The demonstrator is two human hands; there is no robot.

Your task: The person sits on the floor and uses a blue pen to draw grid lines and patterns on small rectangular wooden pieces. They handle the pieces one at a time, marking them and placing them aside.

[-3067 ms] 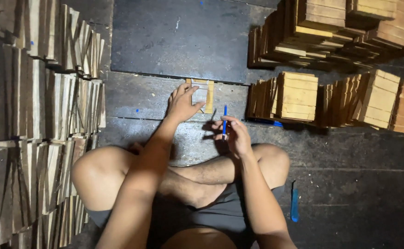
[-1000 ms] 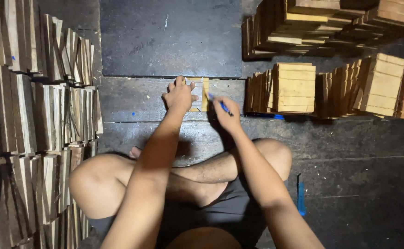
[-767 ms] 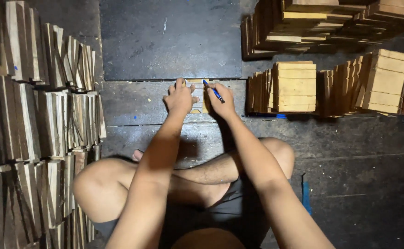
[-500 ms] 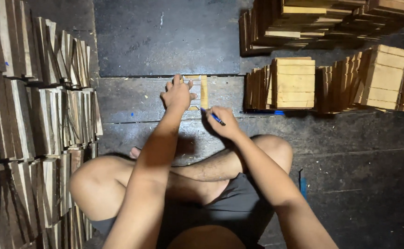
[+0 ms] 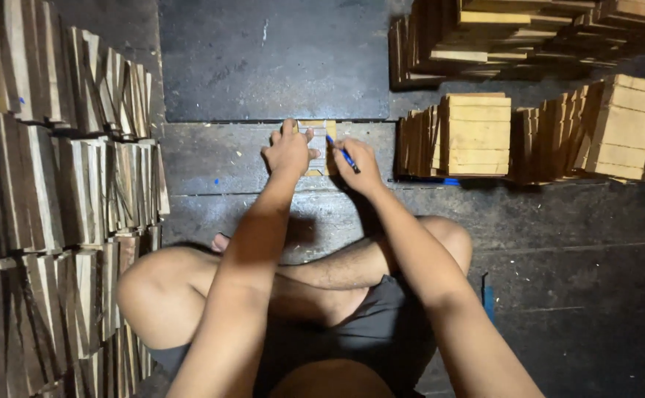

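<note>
I sit cross-legged on a dark plank floor. My left hand presses flat on a small wooden piece lying on the floor against the edge of a dark board. My right hand grips a blue pen with its tip on the right part of that wooden piece. Most of the piece is hidden under the two hands.
Rows of wooden slats stand on edge along the left. Stacks of light wooden blocks fill the right and upper right. A blue strip lies on the floor by my right knee, and another blue object lies under the nearest stack.
My right hand with the pen slid back toward me along the wooden piece, then returned up onto it. My left hand stays pressed on the piece.
</note>
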